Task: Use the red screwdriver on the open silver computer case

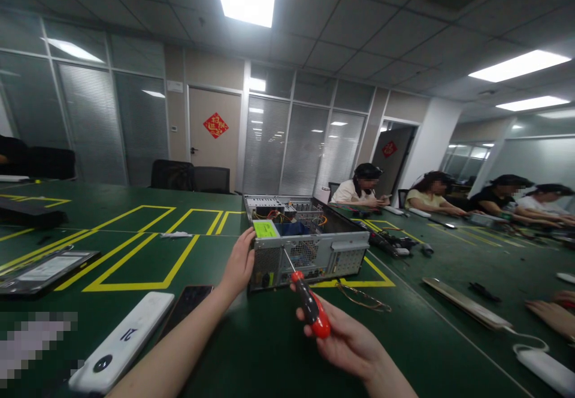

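Note:
An open desktop computer case [314, 254] lies on the green table, its metal back panel facing me. Inside it are coloured wires, and a power supply [266, 229] with a bright green label sits at the left rear corner. My left hand [239, 260] is on that left corner, fingers curled against the case's side. In my right hand [335, 332], closed round its handle, is a red and black screwdriver [311, 304]. Its thin shaft points up and left toward the back panel. Whether the tip touches a screw is too small to tell.
A white device marked 21 [130, 338] and a dark phone [186, 302] lie left of my arm. Eyeglasses [363, 298] rest beside the case. A hard drive [49, 271] is farther left. Several people sit at right; a white power strip [467, 302] lies nearer.

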Demonstrator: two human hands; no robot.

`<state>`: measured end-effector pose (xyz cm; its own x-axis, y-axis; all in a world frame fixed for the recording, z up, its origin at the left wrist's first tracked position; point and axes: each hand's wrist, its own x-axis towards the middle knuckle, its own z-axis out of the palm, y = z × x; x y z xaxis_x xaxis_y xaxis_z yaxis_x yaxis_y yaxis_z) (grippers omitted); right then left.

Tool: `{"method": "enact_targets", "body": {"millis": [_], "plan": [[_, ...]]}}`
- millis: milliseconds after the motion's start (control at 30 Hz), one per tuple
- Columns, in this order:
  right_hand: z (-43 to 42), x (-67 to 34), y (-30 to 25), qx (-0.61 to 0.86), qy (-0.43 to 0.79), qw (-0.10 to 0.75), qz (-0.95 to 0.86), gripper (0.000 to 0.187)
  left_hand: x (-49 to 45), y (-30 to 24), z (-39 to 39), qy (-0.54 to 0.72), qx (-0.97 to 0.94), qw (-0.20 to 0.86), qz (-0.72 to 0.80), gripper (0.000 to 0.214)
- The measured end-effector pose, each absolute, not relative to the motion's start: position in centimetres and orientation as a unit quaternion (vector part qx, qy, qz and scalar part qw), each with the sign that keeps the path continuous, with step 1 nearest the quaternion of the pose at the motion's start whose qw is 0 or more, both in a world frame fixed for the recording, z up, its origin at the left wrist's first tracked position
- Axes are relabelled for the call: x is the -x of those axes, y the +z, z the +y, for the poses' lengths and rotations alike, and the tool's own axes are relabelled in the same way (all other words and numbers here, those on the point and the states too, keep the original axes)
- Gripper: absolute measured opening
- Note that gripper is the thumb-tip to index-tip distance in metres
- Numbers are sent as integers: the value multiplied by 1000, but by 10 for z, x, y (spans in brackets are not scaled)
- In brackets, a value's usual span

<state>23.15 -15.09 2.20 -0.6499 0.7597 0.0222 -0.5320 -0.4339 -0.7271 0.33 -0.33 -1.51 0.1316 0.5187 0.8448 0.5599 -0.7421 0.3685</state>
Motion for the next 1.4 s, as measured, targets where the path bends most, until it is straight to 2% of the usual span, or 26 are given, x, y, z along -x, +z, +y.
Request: {"method": "enact_targets", "body": {"millis": [133, 267, 400, 633, 833, 1033, 1400], "plan": [[-151, -231, 17, 141, 846, 412, -307, 47, -3, -16, -3, -552, 752, 13, -360, 44], [-153, -228, 16, 186, 842, 403, -307, 38, -3, -16, -2, -554, 752, 12, -357, 43], [-156, -227, 18, 158, 838, 395, -340, 41, -3, -16, -2, -553, 753, 15, -358, 42], [-159, -224, 29, 165, 836, 345, -393, 63, -2, -18, -1, -554, 753, 22, -354, 43], [-156, -224, 18, 182, 823, 395, -365, 54, -2, -18, -2, -553, 752, 23, -357, 43], [-155, -222, 16, 187, 839, 404, -313, 32, -2, -17, -2, -552, 753, 18, -357, 43], [-156, -227, 12, 158, 824, 360, -407, 28, -3, -17, -2, -554, 752, 19, -356, 43]]}}
